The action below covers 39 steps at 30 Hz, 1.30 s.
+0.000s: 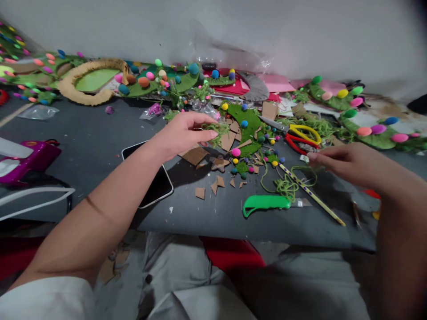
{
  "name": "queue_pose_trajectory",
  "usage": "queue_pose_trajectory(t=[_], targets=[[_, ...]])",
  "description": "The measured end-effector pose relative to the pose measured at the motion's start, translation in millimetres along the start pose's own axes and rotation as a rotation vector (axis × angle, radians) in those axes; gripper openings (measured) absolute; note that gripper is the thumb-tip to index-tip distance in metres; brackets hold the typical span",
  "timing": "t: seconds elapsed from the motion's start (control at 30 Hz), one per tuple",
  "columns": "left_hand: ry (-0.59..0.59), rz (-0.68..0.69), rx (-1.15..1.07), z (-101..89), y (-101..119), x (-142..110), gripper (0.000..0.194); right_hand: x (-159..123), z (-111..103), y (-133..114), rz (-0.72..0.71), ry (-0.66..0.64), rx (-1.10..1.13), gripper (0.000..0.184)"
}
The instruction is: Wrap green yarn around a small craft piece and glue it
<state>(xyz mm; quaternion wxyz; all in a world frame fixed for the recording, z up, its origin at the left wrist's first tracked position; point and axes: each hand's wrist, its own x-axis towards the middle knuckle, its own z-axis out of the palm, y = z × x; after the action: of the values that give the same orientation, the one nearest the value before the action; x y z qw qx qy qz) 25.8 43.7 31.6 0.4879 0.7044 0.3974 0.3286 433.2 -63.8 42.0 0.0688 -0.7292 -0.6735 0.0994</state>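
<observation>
My left hand [182,132] hovers over the dark board [216,213], fingers pinched on a tuft of green yarn [218,130]. My right hand [347,163] reaches in from the right, fingers closed on a thin green strand [302,171] that loops down to a yarn tangle [286,186]. A patterned pencil [310,193] lies under that hand. Between the hands sit a green felt shape [250,124], small colourful pom-poms [236,152] and cardboard scraps [218,182]. A green utility knife [265,203] lies near the board's front edge.
A phone [156,184] lies under my left forearm. Yellow and red scissors [302,133] sit at the right. A magenta glue gun [30,160] is at the left. Wreath-like felt pieces with pom-poms [90,82] line the wall. My legs are below the board.
</observation>
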Motion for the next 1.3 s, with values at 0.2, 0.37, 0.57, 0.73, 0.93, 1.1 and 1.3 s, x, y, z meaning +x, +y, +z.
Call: queue_pose_trajectory(t=[0.2,0.37,0.57,0.73,0.93,1.1,1.3], targets=[[-0.092,0.031,0.181,6.4,11,-8,0.029,1,15,-40,-0.093,0.229,0.036,0.014],[-0.205,0.064,0.135,19.1,14,-15,0.028,-4,39,-109,-0.343,0.121,0.383,0.038],[-0.299,0.118,0.038,25.8,7,-13,0.023,-9,51,-152,-0.399,-0.011,0.762,0.025],[-0.23,0.089,0.085,18.9,9,-11,0.018,-6,47,-145,-0.277,0.037,0.752,0.016],[-0.18,0.071,0.173,13.9,7,-7,0.015,-1,42,-133,-0.125,0.074,1.091,0.013],[-0.214,0.056,0.145,16.5,4,-6,0.011,-1,37,-130,-0.113,-0.005,1.412,0.016],[-0.169,0.064,0.27,13.4,-2,-4,0.012,-4,19,-123,0.018,0.018,1.65,0.018]])
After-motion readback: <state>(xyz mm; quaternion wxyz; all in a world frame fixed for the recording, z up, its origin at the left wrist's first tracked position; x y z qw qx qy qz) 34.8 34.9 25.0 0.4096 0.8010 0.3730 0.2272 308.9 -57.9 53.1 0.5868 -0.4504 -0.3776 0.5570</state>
